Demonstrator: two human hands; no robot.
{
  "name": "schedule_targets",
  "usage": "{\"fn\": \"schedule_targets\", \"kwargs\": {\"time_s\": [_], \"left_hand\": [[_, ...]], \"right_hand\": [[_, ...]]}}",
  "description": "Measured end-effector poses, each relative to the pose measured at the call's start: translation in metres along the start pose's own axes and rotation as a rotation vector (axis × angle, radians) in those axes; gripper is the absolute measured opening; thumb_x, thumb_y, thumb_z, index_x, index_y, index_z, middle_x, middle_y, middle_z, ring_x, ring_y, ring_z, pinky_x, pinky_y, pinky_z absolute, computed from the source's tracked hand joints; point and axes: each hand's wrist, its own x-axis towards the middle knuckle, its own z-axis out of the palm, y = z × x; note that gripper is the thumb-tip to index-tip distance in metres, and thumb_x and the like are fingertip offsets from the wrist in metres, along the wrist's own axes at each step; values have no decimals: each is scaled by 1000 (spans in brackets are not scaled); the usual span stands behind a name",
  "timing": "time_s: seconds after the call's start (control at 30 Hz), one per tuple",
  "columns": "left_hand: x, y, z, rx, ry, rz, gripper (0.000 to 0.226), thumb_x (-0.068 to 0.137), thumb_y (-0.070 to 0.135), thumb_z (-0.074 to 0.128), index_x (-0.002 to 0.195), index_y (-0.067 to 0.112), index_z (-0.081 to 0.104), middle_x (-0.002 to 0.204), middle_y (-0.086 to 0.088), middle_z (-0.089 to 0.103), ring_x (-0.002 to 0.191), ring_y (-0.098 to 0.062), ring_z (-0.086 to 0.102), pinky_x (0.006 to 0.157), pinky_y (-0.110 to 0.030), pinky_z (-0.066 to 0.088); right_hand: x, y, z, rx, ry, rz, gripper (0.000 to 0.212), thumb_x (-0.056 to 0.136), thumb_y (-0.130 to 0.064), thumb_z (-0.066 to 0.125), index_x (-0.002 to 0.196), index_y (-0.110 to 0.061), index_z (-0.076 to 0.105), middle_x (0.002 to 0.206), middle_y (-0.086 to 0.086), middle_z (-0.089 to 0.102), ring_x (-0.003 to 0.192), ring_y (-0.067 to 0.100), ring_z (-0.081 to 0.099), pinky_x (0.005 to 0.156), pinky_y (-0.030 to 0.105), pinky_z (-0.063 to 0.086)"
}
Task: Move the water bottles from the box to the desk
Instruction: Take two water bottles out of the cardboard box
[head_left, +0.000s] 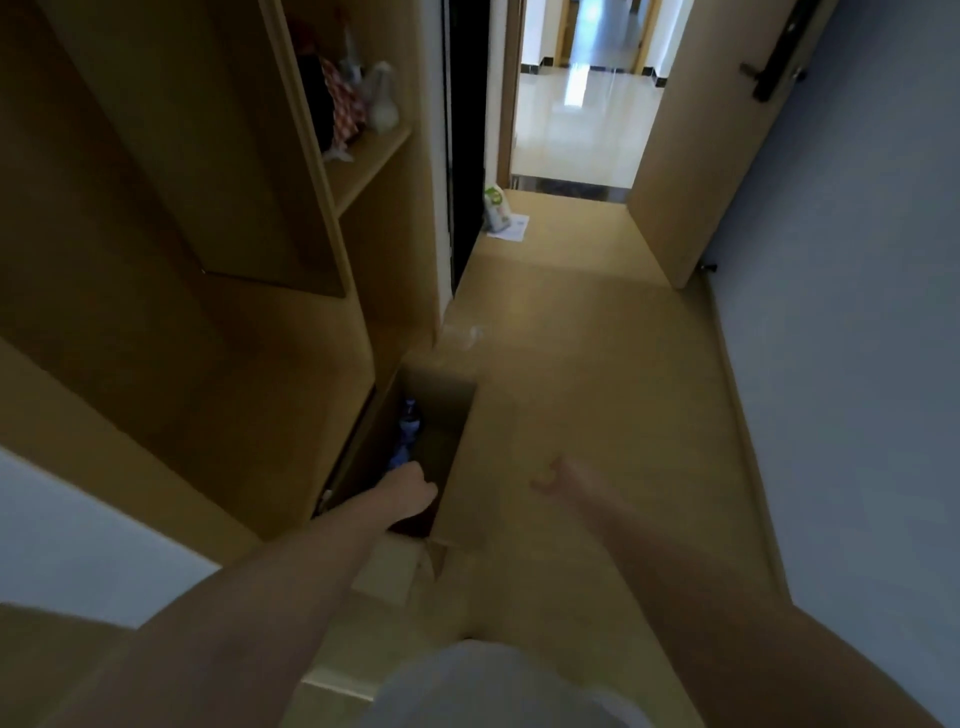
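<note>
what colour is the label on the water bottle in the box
Blue, on the water bottle standing inside the box, seen in the head view.

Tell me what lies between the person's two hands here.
In the head view, the cardboard box's right wall stands between the left hand, inside the box, and the right hand.

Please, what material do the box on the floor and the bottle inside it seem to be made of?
The box looks like plain brown cardboard with a matte finish: thin flat walls and a folded-out flap at the near end. The bottle seems to be clear plastic with a blue label, but it lies in shadow and is blurred, so this is only likely. The left hand reaches into the box.
</note>
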Motion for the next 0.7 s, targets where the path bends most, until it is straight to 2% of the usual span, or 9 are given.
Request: {"fn": "schedule_targets", "kwargs": {"time_s": [0.07,0.13,0.2,0.3,0.37,0.43,0.5,0.6,0.7], "left_hand": [[17,5,-23,-34,-4,-29,28,98,18,43,71,11,39,73,-4,38,63,-15,40,59,-28,30],[38,6,-40,-82,12,-68,24,98,17,43,81,2,49,77,-10,45,65,-20,47,64,-32,38],[55,5,-54,-107,29,-120,22,99,17,42,94,-2,52,81,-11,48,67,-21,48,65,-33,40],[81,1,-71,-117,56,-212,21,99,18,41,80,12,44,78,-4,42,63,-16,41,65,-29,35],[101,-1,-79,-178,78,-283,15,98,17,41,89,7,49,84,-5,44,67,-16,42,67,-29,36],[118,0,-87,-249,109,-356,23,99,17,42,114,2,51,96,-8,48,78,-20,47,71,-29,38],[137,3,-94,-309,135,-407,32,98,17,42,125,-1,47,111,-13,53,89,-24,49,73,-28,38],[164,13,-98,-451,203,-475,33,97,16,43,122,-3,50,100,-17,57,80,-25,53,65,-28,42],[180,26,-98,-541,242,-561,22,94,16,44,106,1,54,89,-13,56,79,-27,57,64,-30,45]], "right_hand": [[23,-17,-12,46,-20,-27,55,89,-43,63,129,-7,52,119,13,61,101,26,60,77,26,43],[48,-33,-25,59,-35,-54,53,89,-42,63,130,-9,51,114,9,61,96,23,58,75,25,42],[73,-44,-33,7,-62,-65,55,91,-43,60,133,-9,48,123,10,59,108,25,58,77,26,41],[109,-68,-51,4,-139,-96,57,94,-40,56,138,-7,42,136,15,51,117,25,53,92,36,46],[136,-83,-63,-44,-180,-133,57,96,-38,51,142,-7,38,140,14,47,124,27,49,98,37,43],[162,-97,-76,-78,-264,-210,45,97,-32,48,135,-9,45,129,12,51,111,23,51,96,37,43],[192,-110,-86,-118,-338,-265,39,97,-32,48,132,-12,48,125,8,52,103,19,50,94,37,45],[237,-128,-98,-218,-408,-301,47,97,-39,48,136,-14,44,125,5,53,106,18,56,82,33,46],[278,-144,-110,-304,-463,-377,25,95,-40,48,103,-16,52,91,2,54,75,14,55,66,32,46]]}}
